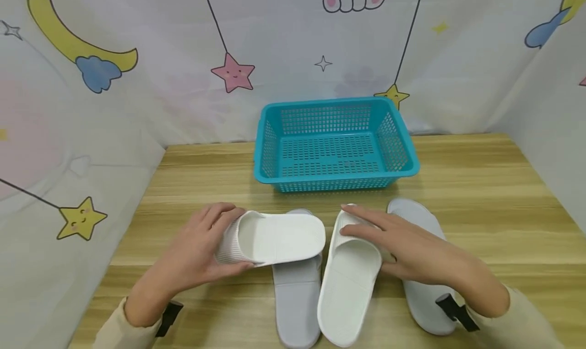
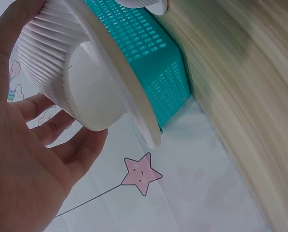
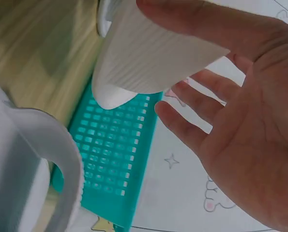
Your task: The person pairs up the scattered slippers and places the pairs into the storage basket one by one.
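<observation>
In the head view my left hand (image 1: 197, 252) grips a white slipper (image 1: 293, 237) by its ribbed strap, thumb on the near side and fingers on the far side. This slipper lies sideways, its heel pointing right over a grey slipper (image 1: 297, 303). My right hand (image 1: 412, 244) holds the other white slipper (image 1: 345, 293) around its strap end, with the heel pointing toward me. The right wrist view shows the thumb (image 3: 197, 19) on one side of that ribbed strap (image 3: 148, 58) and the other fingers spread along the opposite side. A second grey slipper (image 1: 428, 300) lies beneath my right forearm.
A turquoise perforated basket (image 1: 336, 181) stands at the back of the wooden table (image 1: 206, 176), with nothing inside. Behind it and along both sides hangs a white cloth (image 1: 174, 84) printed with stars and moons.
</observation>
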### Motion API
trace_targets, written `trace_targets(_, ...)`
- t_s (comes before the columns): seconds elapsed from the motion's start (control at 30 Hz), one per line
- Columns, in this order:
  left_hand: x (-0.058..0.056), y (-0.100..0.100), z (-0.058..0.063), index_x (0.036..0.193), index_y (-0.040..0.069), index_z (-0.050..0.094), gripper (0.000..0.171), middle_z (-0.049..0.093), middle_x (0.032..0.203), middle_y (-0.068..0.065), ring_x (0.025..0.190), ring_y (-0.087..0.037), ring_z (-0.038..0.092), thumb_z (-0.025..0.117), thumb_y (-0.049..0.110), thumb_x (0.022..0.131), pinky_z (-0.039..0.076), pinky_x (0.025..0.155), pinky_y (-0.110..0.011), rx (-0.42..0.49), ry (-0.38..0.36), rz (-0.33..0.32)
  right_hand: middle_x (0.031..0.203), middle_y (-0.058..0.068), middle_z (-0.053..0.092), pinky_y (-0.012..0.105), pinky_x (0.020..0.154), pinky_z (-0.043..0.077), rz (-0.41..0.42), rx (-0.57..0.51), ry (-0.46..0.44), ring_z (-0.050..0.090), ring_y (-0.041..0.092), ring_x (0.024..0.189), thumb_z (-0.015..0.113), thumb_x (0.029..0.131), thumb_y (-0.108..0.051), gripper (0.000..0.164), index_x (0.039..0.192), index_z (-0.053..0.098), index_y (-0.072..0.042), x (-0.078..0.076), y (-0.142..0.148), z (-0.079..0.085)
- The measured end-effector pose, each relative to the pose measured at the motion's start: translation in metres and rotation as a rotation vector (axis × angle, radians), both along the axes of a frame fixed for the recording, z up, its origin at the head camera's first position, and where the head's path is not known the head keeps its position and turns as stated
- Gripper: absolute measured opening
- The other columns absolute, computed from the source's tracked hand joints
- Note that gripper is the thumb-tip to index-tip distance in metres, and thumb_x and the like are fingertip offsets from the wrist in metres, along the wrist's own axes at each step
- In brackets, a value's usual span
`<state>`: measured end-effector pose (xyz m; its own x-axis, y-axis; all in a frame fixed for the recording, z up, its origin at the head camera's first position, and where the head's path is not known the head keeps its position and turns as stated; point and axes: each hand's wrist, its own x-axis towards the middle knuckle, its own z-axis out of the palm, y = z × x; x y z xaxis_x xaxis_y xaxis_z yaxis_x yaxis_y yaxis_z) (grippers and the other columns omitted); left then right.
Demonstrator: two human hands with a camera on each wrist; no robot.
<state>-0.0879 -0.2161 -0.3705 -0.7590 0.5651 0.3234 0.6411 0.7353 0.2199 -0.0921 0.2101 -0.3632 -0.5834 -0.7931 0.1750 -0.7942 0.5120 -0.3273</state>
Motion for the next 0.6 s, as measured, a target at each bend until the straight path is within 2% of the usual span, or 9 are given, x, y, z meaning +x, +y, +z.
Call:
trace_targets(0.1, 0.0001, 0.0035, -0.0016, 0.146, 0.012, 0.057, 0.092, 0.059, 0.136, -0.010, 0.122, -0.033, 0.060, 0.086, 0.067, 0.077, 0.053, 0.098, -0.055, 0.000, -0.018, -0.003, 0.168, 0.005, 0.041, 0.052, 0.106, 0.053, 0.011, -0.031, 0.026, 0.048, 0.030, 0.148, 0.099, 0.071, -0.011, 0.096, 0.154, 0.052, -0.025, 0.0027, 0.0036, 0.0034)
trace_targets(0.33, 0.0010, 0.0056, -0.0021, 0.145, 0.013, 0.058, 0.091, 0.059, 0.137, -0.009, 0.120, -0.032, 0.060, 0.088, 0.063, 0.076, 0.052, 0.098, -0.055, 0.013, -0.031, -0.005, 0.155, -0.001, 0.053, 0.048, 0.106, 0.048, 0.014, -0.112, 0.097, 0.050, 0.024, 0.142, 0.102, 0.067, -0.034, 0.096, 0.150, 0.055, -0.022, 0.0013, 0.0016, 0.0054)
trace_targets(0.47, 0.0015, 0.0065, -0.0022, 0.145, 0.013, 0.058, 0.091, 0.059, 0.136, -0.009, 0.117, -0.031, 0.060, 0.088, 0.063, 0.076, 0.052, 0.096, -0.053, 0.018, -0.031, -0.014, 0.149, -0.004, 0.054, 0.046, 0.106, 0.048, -0.023, -0.137, 0.098, 0.049, 0.019, 0.139, 0.100, 0.067, -0.041, 0.094, 0.148, 0.055, -0.023, -0.0002, 0.0019, 0.0067)
trace_targets(0.6, 0.0015, 0.0074, -0.0030, 0.146, 0.013, 0.058, 0.090, 0.060, 0.135, -0.008, 0.117, -0.030, 0.059, 0.089, 0.062, 0.076, 0.052, 0.095, -0.053, 0.031, -0.015, -0.024, 0.142, -0.004, 0.055, 0.048, 0.101, 0.049, -0.082, -0.148, 0.110, 0.049, 0.019, 0.133, 0.100, 0.063, -0.046, 0.096, 0.147, 0.057, -0.026, -0.0007, 0.0033, 0.0075)
